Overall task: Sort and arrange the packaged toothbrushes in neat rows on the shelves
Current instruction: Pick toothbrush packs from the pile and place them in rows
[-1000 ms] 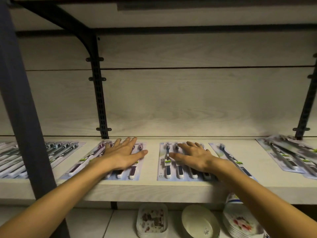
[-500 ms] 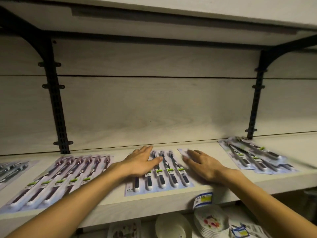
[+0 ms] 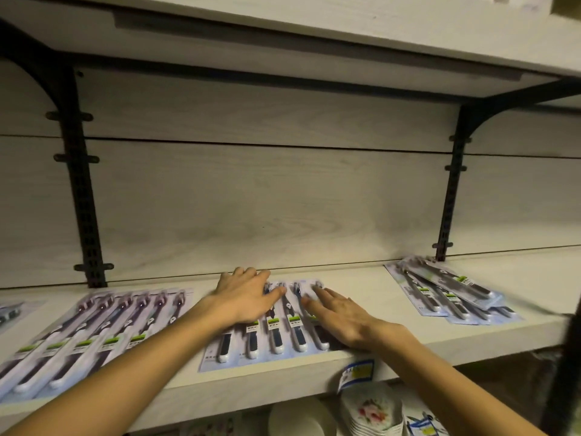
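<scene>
Item: pale-blue carded toothbrush pack, overhanging the grey wooden shelf lip. Left hand, right hand: flat, fingers spread, pressing it. Risk: an outward push likely tips it off.

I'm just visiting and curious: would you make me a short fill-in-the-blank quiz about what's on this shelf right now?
1. Both hands, the left hand and the right hand, lie flat on the ____ pack of toothbrushes.
2. The untidy, overlapping pile of packs lies at the ____ end of the shelf.
3. Under the shelf stand flowered ____.

Missing words: middle; right; plates
</scene>
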